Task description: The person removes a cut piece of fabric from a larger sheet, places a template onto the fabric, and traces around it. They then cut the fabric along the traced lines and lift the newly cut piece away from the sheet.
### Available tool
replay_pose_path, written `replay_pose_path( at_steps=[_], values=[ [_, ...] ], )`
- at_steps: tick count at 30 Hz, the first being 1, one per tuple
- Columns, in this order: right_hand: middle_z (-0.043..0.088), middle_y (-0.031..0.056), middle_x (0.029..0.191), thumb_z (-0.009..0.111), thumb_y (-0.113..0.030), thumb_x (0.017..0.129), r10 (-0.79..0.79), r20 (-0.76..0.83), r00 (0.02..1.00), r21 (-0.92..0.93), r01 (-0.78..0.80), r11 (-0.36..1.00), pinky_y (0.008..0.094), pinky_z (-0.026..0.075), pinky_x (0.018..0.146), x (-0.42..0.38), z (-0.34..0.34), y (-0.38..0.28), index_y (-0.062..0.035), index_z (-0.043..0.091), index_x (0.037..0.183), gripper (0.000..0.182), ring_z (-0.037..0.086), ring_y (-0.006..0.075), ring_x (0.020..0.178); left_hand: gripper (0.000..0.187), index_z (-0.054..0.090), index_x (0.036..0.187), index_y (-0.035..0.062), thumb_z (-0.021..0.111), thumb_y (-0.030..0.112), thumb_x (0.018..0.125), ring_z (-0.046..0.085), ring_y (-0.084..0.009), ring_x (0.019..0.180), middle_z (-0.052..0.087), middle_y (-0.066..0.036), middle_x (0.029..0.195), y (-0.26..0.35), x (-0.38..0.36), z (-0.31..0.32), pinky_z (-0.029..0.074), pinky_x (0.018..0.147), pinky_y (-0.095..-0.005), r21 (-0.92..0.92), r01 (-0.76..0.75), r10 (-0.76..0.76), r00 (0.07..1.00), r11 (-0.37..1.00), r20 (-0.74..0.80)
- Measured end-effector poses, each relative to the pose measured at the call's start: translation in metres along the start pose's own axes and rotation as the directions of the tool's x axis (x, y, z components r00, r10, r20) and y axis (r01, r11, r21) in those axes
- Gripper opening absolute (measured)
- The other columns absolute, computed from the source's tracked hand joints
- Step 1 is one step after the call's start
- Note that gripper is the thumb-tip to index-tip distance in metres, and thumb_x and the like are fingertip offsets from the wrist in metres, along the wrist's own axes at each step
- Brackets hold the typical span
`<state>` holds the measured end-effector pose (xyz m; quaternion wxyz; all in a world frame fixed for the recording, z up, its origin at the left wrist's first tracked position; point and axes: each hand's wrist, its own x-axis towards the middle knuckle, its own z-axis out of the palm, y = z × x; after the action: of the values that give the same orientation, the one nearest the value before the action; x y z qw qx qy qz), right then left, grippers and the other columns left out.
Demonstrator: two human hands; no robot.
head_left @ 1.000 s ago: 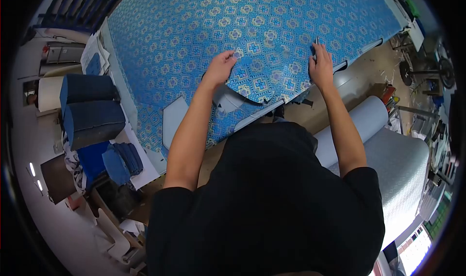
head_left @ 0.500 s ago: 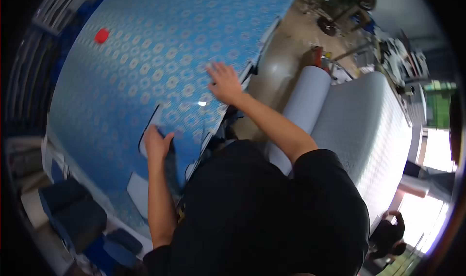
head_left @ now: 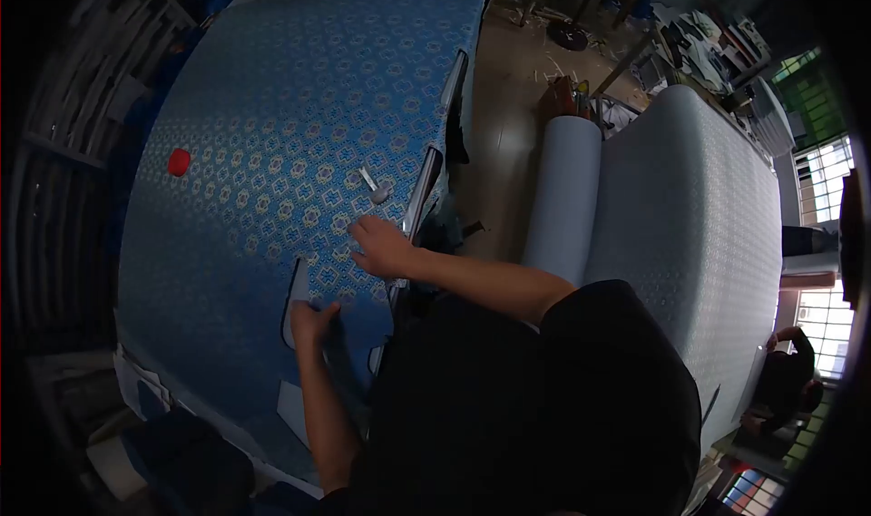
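Note:
Blue patterned fabric (head_left: 245,90) lies over a large table. My left hand (head_left: 310,321) rests on a pale, dark-edged flat piece (head_left: 298,285), thumb held apart from the other fingers. My right hand (head_left: 383,247) is above and to the right of it, low on the fabric near the table's right edge. Its fingers are bent, with a gap between thumb and forefinger, and nothing shows in it. Just beyond that hand lies a small whitish tool (head_left: 375,188). A red object (head_left: 180,161) sits farther left on the fabric.
Right of the table stands a long white roll (head_left: 567,189), beside a wide pale quilted surface (head_left: 653,217). Dark shiny pieces (head_left: 424,189) line the table's right edge. Another person (head_left: 785,380) is at the far right. Shelving (head_left: 68,153) stands at the left.
My right hand has drawn closer to my left hand, its fingers now bent instead of spread. The small tool shows beyond it. The view has shifted, and the picture is darker.

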<state>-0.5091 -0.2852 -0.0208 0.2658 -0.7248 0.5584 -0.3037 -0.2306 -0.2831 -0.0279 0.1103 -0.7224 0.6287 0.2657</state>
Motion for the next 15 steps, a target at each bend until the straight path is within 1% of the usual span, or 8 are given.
replay_pose_path(
  at_steps=[2,5,6,7,9,10,13,15],
  values=[
    [0.06,0.0188,0.126,0.073,-0.03,0.09,-0.02,0.055,0.998,-0.152,0.028,0.988,0.0554,0.044,0.097,-0.007,0.007,-0.003,-0.0005,0.059,0.129,0.051,0.058,0.0392,0.112,0.063,0.06,0.111,-0.003,0.092,0.035,0.072,0.069,-0.0301,0.083,0.069,-0.016,0.096,-0.044,0.021,0.033,0.055,0.073,-0.0459,-0.386,-0.23,0.172,0.969,0.893,-0.18],
    [0.067,0.02,0.119,0.068,-0.043,0.093,0.016,0.169,0.985,-0.205,0.02,0.978,0.0503,0.041,0.101,0.0,-0.005,-0.012,-0.0016,0.063,0.125,0.053,0.057,0.0382,0.118,0.065,0.056,0.107,0.0012,0.096,0.031,0.065,0.062,-0.0257,0.096,0.064,-0.015,0.102,0.012,-0.052,-0.026,0.051,0.082,-0.0395,-0.485,-0.197,0.111,0.973,0.852,-0.202],
    [0.069,0.019,0.116,0.065,-0.045,0.096,0.011,0.193,0.981,-0.207,0.03,0.978,0.0503,0.042,0.099,0.005,-0.009,-0.012,-0.0026,0.066,0.121,0.05,0.063,0.0367,0.109,0.06,0.056,0.106,0.0032,0.095,0.027,0.066,0.06,-0.0236,0.096,0.061,-0.011,0.1,0.015,-0.063,-0.034,0.049,0.084,-0.0378,-0.47,-0.217,0.139,0.971,0.856,-0.195],
    [0.072,0.0171,0.099,0.062,-0.045,0.099,0.018,0.224,0.974,-0.103,0.005,0.995,0.0488,0.046,0.086,0.01,-0.018,-0.017,-0.004,0.07,0.109,0.043,0.067,0.0337,0.091,0.058,0.057,0.105,0.0035,0.095,0.026,0.067,0.06,-0.0229,0.095,0.061,-0.01,0.099,0.019,-0.074,-0.042,0.049,0.084,-0.0371,-0.51,-0.246,0.16,0.965,0.824,-0.207],
    [0.063,0.0119,0.077,0.059,-0.042,0.103,0.079,0.537,0.84,0.019,-0.105,0.994,0.0441,0.045,0.069,0.023,-0.034,-0.025,-0.0045,0.066,0.091,0.04,0.06,0.0255,0.069,0.055,0.059,0.107,0.004,0.094,0.024,0.069,0.061,-0.0211,0.095,0.062,-0.008,0.099,0.019,-0.093,-0.056,0.05,0.085,-0.0365,-0.555,-0.253,0.167,0.965,0.792,-0.202],
    [0.063,0.0119,0.077,0.059,-0.042,0.103,0.049,0.569,0.821,0.033,-0.082,0.996,0.0441,0.045,0.069,0.022,-0.033,-0.022,-0.0045,0.066,0.091,0.04,0.06,0.0255,0.069,0.054,0.06,0.109,0.0042,0.093,0.023,0.071,0.062,-0.0199,0.097,0.063,-0.007,0.1,0.017,-0.097,-0.062,0.05,0.086,-0.0367,-0.564,-0.238,0.156,0.969,0.791,-0.189],
    [0.048,0.0062,0.068,0.056,-0.037,0.106,-0.08,0.511,0.856,0.325,-0.106,0.94,0.0394,0.039,0.061,0.02,-0.027,-0.025,-0.005,0.054,0.078,0.042,0.044,0.0177,0.063,0.056,0.062,0.118,0.003,0.091,0.024,0.076,0.063,-0.0181,0.097,0.065,-0.007,0.101,-0.006,-0.108,-0.069,0.051,0.086,-0.0367,-0.775,-0.187,0.066,0.98,0.603,-0.186],
    [0.038,0.0019,0.069,0.055,-0.032,0.107,0.058,0.449,0.892,0.444,-0.279,0.851,0.0371,0.037,0.061,0.014,-0.027,-0.034,-0.0061,0.048,0.077,0.041,0.035,0.0131,0.065,0.057,0.061,0.124,0.001,0.089,0.025,0.08,0.064,-0.0172,0.096,0.066,-0.007,0.102,-0.023,-0.124,-0.073,0.052,0.085,-0.035,-0.825,-0.143,-0.022,0.983,0.548,-0.185]
  ],
)
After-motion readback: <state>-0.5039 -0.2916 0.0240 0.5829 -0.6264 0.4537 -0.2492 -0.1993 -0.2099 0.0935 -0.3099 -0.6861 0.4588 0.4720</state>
